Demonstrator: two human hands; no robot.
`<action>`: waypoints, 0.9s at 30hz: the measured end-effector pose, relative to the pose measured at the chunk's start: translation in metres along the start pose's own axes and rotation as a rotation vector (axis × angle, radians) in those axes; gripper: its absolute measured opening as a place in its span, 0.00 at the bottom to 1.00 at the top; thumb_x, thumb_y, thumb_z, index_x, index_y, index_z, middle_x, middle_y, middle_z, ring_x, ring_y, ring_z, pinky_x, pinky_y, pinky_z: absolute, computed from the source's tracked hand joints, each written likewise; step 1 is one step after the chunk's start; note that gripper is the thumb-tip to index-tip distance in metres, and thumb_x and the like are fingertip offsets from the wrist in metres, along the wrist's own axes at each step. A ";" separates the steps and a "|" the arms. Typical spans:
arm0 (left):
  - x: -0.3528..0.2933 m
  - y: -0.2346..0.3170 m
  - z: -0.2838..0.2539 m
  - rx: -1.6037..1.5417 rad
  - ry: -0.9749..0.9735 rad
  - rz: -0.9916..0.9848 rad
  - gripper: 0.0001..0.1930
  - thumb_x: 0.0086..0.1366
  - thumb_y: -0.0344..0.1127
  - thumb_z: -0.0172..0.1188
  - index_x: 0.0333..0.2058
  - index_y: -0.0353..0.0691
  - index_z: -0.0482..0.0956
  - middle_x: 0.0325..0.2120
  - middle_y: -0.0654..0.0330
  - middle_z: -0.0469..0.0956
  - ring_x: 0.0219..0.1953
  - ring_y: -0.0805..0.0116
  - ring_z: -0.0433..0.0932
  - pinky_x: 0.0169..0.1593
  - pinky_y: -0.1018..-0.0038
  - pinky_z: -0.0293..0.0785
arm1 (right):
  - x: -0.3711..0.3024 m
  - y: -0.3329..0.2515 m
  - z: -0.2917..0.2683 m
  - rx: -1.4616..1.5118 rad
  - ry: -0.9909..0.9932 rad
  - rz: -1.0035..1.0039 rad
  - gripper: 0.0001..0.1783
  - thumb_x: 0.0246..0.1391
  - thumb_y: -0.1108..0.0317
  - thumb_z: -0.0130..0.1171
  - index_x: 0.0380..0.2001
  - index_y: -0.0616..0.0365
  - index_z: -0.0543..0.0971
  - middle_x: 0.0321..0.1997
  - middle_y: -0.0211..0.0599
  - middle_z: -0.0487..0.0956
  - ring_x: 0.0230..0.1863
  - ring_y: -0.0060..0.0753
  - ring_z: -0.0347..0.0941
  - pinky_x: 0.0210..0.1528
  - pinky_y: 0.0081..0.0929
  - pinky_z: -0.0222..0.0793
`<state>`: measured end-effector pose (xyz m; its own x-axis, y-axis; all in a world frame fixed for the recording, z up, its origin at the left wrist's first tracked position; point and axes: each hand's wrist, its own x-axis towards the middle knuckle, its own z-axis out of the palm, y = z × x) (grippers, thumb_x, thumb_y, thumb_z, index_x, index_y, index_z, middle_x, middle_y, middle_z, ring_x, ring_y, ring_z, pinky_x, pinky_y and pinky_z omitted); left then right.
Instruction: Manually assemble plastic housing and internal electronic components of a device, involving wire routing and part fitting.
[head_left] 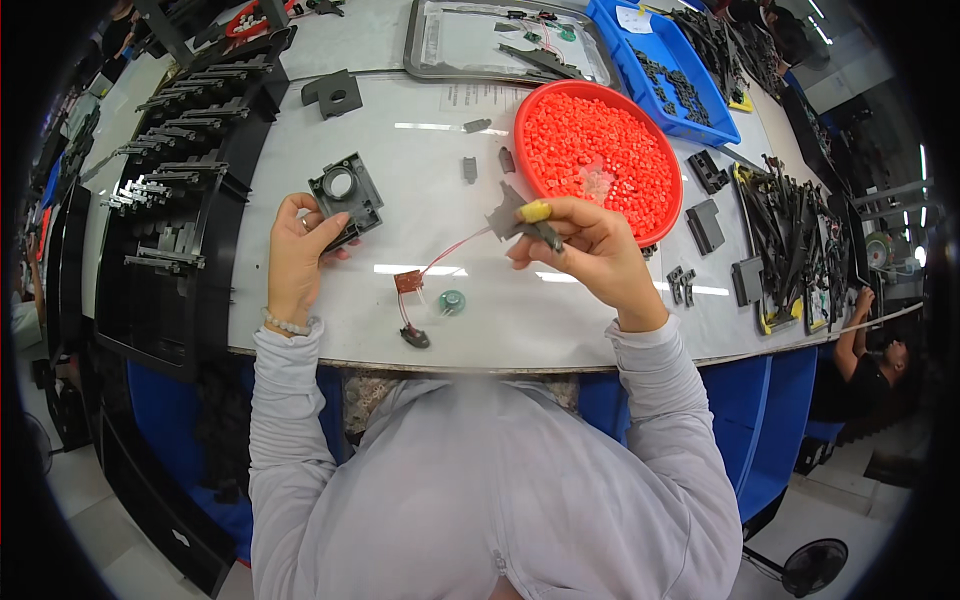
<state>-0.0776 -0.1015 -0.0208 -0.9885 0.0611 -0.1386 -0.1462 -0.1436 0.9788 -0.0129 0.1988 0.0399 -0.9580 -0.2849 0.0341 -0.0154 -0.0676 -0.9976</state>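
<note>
My left hand (303,245) grips a dark grey plastic housing (365,195) with a round opening and a pale disc in it. My right hand (595,255), with a yellow wrap on one finger, pinches a dark grey plastic piece (508,212) of irregular shape; the fingers hide part of it. Thin red wires (455,247) run from that piece down to a small reddish-brown circuit board (409,282) on the table. More wire joins the board to a small dark part (414,338). Beside the board lies a round green part (452,302).
A red bowl (527,165) of small red pieces stands beyond my right hand, a blue bin (715,130) behind it. Far back lies a metal-rimmed tray (412,60). Black racks (235,190) of parts stand left; loose grey blocks (705,226) and piled black parts (795,240) lie right.
</note>
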 end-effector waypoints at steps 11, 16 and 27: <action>-0.035 0.008 0.035 -0.867 -0.429 -0.256 0.20 0.59 0.33 0.47 0.51 0.37 0.63 0.55 0.37 0.59 0.58 0.40 0.61 0.42 0.54 0.80 | 0.018 -0.008 0.006 -0.490 0.184 -0.086 0.13 0.57 0.64 0.51 0.30 0.66 0.71 0.22 0.40 0.71 0.25 0.33 0.69 0.30 0.27 0.63; -0.039 0.018 0.052 -0.888 -0.467 -0.220 0.27 0.65 0.46 0.38 0.58 0.34 0.55 0.60 0.34 0.49 0.62 0.39 0.51 0.48 0.44 0.72 | 0.017 -0.014 0.009 -0.124 0.096 0.147 0.14 0.61 0.62 0.46 0.32 0.64 0.71 0.25 0.37 0.73 0.29 0.25 0.71 0.31 0.22 0.66; -0.042 0.007 0.052 -0.631 -0.526 -0.151 0.35 0.53 0.40 0.66 0.53 0.32 0.57 0.47 0.44 0.69 0.49 0.50 0.72 0.42 0.62 0.79 | 0.004 -0.042 0.021 -0.981 -0.001 -0.635 0.12 0.34 0.79 0.61 0.28 0.55 0.80 0.23 0.36 0.69 0.28 0.36 0.69 0.34 0.28 0.66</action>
<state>-0.0354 -0.0539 0.0000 -0.8317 0.5549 -0.0200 -0.4253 -0.6133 0.6656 -0.0105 0.1801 0.0827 -0.6984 -0.4661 0.5431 -0.7067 0.5690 -0.4205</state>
